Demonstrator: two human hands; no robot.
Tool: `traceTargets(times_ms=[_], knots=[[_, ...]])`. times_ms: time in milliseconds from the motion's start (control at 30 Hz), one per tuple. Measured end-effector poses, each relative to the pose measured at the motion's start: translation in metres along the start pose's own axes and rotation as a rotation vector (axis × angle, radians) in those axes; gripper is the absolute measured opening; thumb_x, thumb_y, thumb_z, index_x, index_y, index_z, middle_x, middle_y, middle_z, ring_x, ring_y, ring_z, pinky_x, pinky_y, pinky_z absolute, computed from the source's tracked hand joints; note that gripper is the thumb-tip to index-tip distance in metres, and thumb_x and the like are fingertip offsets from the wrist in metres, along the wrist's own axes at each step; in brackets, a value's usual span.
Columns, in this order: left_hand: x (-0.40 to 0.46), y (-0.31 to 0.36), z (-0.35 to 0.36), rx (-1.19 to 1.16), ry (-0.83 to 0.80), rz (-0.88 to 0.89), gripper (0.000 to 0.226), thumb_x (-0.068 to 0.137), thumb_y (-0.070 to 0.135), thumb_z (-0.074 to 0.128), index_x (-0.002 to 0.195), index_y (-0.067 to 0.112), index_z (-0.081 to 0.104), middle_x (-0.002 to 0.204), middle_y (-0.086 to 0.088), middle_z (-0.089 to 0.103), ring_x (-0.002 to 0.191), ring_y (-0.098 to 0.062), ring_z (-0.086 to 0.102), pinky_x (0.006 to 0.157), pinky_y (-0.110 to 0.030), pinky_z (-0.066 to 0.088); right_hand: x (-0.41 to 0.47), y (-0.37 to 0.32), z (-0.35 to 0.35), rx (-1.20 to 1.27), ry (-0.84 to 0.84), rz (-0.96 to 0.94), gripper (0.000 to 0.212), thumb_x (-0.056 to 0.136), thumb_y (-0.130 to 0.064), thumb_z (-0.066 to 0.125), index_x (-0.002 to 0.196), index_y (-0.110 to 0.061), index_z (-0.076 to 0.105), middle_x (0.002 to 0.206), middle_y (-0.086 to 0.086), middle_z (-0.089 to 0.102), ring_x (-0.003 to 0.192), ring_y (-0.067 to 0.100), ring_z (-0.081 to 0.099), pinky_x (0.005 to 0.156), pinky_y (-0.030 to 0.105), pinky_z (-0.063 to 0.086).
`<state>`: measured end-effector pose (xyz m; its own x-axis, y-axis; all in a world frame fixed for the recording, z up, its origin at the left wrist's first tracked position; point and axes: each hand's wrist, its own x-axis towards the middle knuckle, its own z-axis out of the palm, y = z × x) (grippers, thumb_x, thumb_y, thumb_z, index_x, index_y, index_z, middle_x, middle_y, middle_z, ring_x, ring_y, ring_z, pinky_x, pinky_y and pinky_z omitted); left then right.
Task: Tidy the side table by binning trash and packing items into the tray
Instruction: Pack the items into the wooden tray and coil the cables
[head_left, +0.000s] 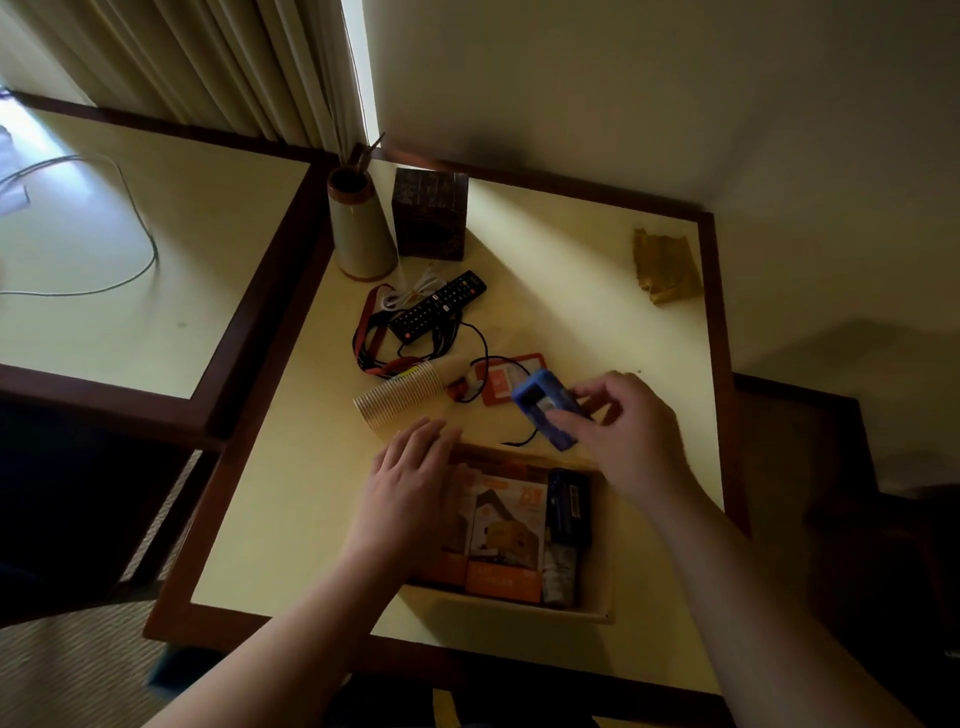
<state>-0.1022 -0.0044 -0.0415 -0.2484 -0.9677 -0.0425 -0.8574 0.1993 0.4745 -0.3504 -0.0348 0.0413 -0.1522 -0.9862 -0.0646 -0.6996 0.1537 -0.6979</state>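
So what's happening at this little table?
A person is tidying the side table. Their right hand pinches a small blue device just above the tray, which already holds orange boxes. The left hand rests on the tray's left edge. A remote, cables and a ribbed cup still lie loose.
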Motion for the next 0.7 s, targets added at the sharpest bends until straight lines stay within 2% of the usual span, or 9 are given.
traceTargets(times_ms=[100,200,300,400,567,700], knots=[[0.000,0.000,0.000,0.006,-0.010,-0.012,0.052,0.105,0.049,0.036,0.149,0.023,0.047,0.155,-0.002,0.047,0.150,-0.024,0.032,0.116,-0.050,0.036,-0.047,0.001,-0.029,-0.039,-0.243,0.044,0.026,0.079,-0.037,0.085,0.096,-0.036,0.066,0.096,-0.021,0.063,0.083,-0.005,0.059,0.063,0.011,0.045],[0.000,0.002,-0.002,0.006,-0.007,-0.011,0.055,0.104,0.051,0.033,0.148,0.023,0.048,0.154,-0.002,0.048,0.149,-0.024,0.033,0.115,-0.050,0.036,-0.078,0.019,-0.024,-0.290,-0.462,0.029,0.022,0.081,-0.048,0.080,0.096,-0.042,0.065,0.099,-0.024,0.058,0.094,-0.004,0.050,0.079,0.024,0.046],[0.000,0.004,-0.003,0.011,-0.004,-0.007,0.057,0.103,0.053,0.031,0.148,0.022,0.049,0.154,-0.002,0.048,0.149,-0.024,0.034,0.115,-0.049,0.036,-0.092,0.030,-0.007,-0.495,-0.541,-0.076,0.030,0.089,-0.056,0.069,0.114,-0.041,0.069,0.106,-0.022,0.056,0.101,0.004,0.045,0.087,0.030,0.047],[0.000,0.003,-0.001,0.019,0.002,-0.006,0.056,0.103,0.051,0.033,0.148,0.022,0.048,0.154,-0.002,0.048,0.148,-0.023,0.033,0.115,-0.049,0.036,-0.094,0.034,0.009,-0.661,-0.528,-0.192,0.037,0.093,-0.053,0.066,0.124,-0.034,0.071,0.115,-0.011,0.057,0.109,0.016,0.045,0.087,0.034,0.046],[-0.001,0.001,0.001,0.027,0.015,0.007,0.054,0.103,0.049,0.037,0.148,0.022,0.048,0.153,-0.002,0.049,0.147,-0.022,0.033,0.114,-0.049,0.037,-0.081,0.027,0.010,-0.698,-0.459,-0.161,0.030,0.093,-0.037,0.070,0.119,-0.029,0.059,0.121,-0.003,0.051,0.114,0.022,0.045,0.090,0.037,0.046],[-0.001,0.001,0.000,0.026,0.015,0.000,0.056,0.102,0.051,0.033,0.149,0.023,0.047,0.154,-0.001,0.048,0.148,-0.022,0.032,0.115,-0.048,0.036,-0.064,0.027,0.001,-0.544,-0.346,-0.171,0.040,0.090,-0.050,0.069,0.125,-0.037,0.055,0.116,-0.012,0.043,0.112,0.013,0.042,0.092,0.032,0.043]])
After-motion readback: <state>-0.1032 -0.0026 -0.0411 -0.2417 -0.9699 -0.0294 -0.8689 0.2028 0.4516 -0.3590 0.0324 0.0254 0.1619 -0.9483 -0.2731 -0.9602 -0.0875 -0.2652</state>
